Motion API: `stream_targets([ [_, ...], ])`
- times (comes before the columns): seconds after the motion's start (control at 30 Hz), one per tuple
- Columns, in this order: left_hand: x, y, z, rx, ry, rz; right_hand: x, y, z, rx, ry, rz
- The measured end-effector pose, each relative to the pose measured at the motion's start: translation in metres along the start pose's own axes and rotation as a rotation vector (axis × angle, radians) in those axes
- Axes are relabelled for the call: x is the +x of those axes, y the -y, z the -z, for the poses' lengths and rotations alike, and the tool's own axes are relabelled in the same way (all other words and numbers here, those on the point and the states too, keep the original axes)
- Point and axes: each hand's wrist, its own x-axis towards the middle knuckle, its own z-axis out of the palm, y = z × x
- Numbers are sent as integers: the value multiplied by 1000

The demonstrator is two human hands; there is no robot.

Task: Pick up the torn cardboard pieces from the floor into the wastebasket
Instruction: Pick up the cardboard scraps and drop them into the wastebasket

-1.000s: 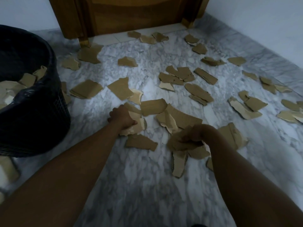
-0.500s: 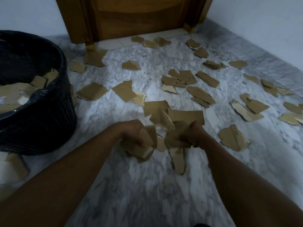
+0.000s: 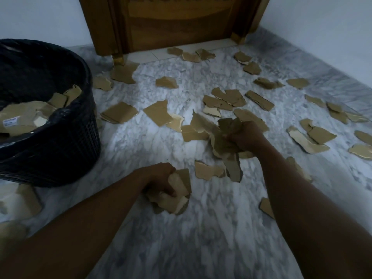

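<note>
Torn brown cardboard pieces [image 3: 159,114] lie scattered over the marble floor [image 3: 201,228]. My left hand [image 3: 160,180] is closed on a bundle of cardboard pieces [image 3: 177,196] low over the floor, right of the wastebasket. My right hand [image 3: 245,135] grips a larger bunch of cardboard pieces [image 3: 219,137], lifted a little above the floor at centre. The black mesh wastebasket [image 3: 60,150] stands at the left, lined with a black bag and holding several cardboard pieces [image 3: 26,115]. One loose piece [image 3: 208,171] lies between my hands.
A wooden door [image 3: 177,23] closes the far end, with white walls on both sides. More pieces lie near the door, along the right wall [image 3: 320,135] and beside the basket at the lower left [image 3: 28,200].
Both hands have lifted with their bunches of cardboard. My left hand drew back toward me and my right hand rose and moved forward. The view shifted, bringing the wastebasket further in.
</note>
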Motion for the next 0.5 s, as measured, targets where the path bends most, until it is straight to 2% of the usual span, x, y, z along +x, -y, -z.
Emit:
stream_targets([
  [0.1,-7,-4,7,-113,-34,-60,15,-5,2,-185,88,-3],
  [0.2,-12,-33,21,-323,-185,-212,35,-20,6,-260,156,-54],
  [0.27,-4,-60,26,-352,-241,-275,44,-30,5,-318,210,-53],
  [0.33,16,-87,24,-233,-221,-284,52,-39,-2,-362,252,-49],
  [0.4,37,-105,18,-54,-167,-232,54,-42,-7,-340,293,-76],
  [0.5,55,-116,15,60,-125,-144,63,-46,-14,-316,353,-66],
])
